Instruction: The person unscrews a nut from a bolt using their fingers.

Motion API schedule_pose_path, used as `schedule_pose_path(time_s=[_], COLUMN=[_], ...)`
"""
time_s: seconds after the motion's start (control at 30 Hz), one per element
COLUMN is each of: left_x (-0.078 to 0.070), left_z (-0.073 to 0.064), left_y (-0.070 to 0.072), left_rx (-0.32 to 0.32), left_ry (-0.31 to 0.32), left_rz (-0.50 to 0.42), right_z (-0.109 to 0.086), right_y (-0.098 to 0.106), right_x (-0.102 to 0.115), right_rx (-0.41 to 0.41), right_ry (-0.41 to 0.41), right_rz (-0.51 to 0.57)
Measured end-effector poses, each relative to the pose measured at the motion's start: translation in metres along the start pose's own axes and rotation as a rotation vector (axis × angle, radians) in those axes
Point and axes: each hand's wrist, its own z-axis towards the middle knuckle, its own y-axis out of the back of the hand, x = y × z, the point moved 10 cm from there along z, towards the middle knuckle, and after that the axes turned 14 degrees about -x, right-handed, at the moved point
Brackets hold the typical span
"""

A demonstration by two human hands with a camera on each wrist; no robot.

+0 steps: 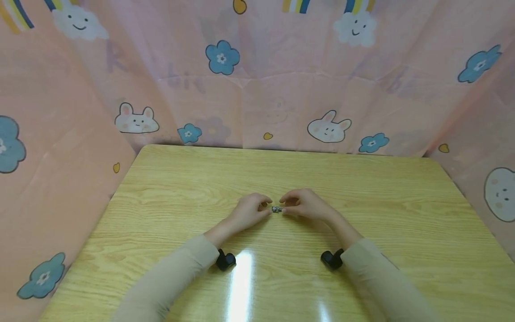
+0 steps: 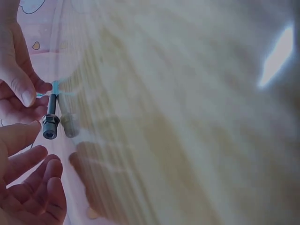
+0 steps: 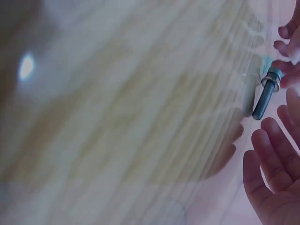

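Observation:
A small dark metal bolt (image 1: 276, 209) lies on the wooden table between the two hands. Its socket head (image 2: 49, 133) points toward the left hand, with a nut or washer-like ring (image 3: 271, 80) round the shank close to the head. The left hand (image 1: 251, 210) is beside the head end, thumb and fingers bent loosely and apart. Opposite it, the right hand (image 1: 307, 205) has its thumb close to the shank end, its index finger arched above. Neither hand visibly pinches the bolt; whether a fingertip touches it I cannot tell.
The wooden table (image 1: 181, 179) is glossy and reflects a bright light near its front. A pink patterned cloth (image 1: 257, 98) hangs behind and at both sides. Black wrist devices (image 1: 226, 260) sit at the sleeve ends.

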Motion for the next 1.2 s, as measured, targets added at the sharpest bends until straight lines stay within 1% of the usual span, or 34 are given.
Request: schedule_pose_path(time_s=[0.2, 0.43, 0.57, 0.77, 0.83, 0.93, 1.0, 1.07, 1.2], left_x=[-0.001, -0.002, -0.002, 0.003, 0.004, 0.003, 0.004, 0.004, 0.007], left_z=[0.006, 0.011, 0.011, 0.011, 0.011, 0.011, 0.011, 0.010, 0.008], left_y=[-0.009, -0.018, -0.019, -0.017, -0.016, -0.015, -0.014, -0.013, -0.009], left_rx=[0.018, 0.023, 0.020, 0.021, 0.018, 0.014, 0.010, 0.000, -0.027], left_ry=[-0.015, -0.003, 0.014, 0.078, 0.089, 0.085, 0.093, 0.104, 0.148], left_rz=[0.045, 0.021, 0.009, -0.071, -0.087, -0.107, -0.131, -0.167, -0.259], right_z=[0.006, 0.012, 0.011, 0.012, 0.012, 0.011, 0.011, 0.010, 0.008], right_y=[-0.008, -0.016, -0.018, -0.018, -0.017, -0.017, -0.016, -0.016, -0.015], right_x=[0.001, 0.003, 0.002, 0.004, 0.005, 0.005, 0.005, 0.005, 0.005], right_rx=[0.017, 0.048, 0.046, 0.038, 0.038, 0.042, 0.045, 0.049, 0.052], right_ry=[-0.036, -0.004, 0.000, -0.003, -0.006, -0.021, -0.029, -0.036, -0.063], right_rz=[-0.002, -0.041, -0.056, -0.045, -0.032, 0.000, 0.026, 0.050, 0.104])
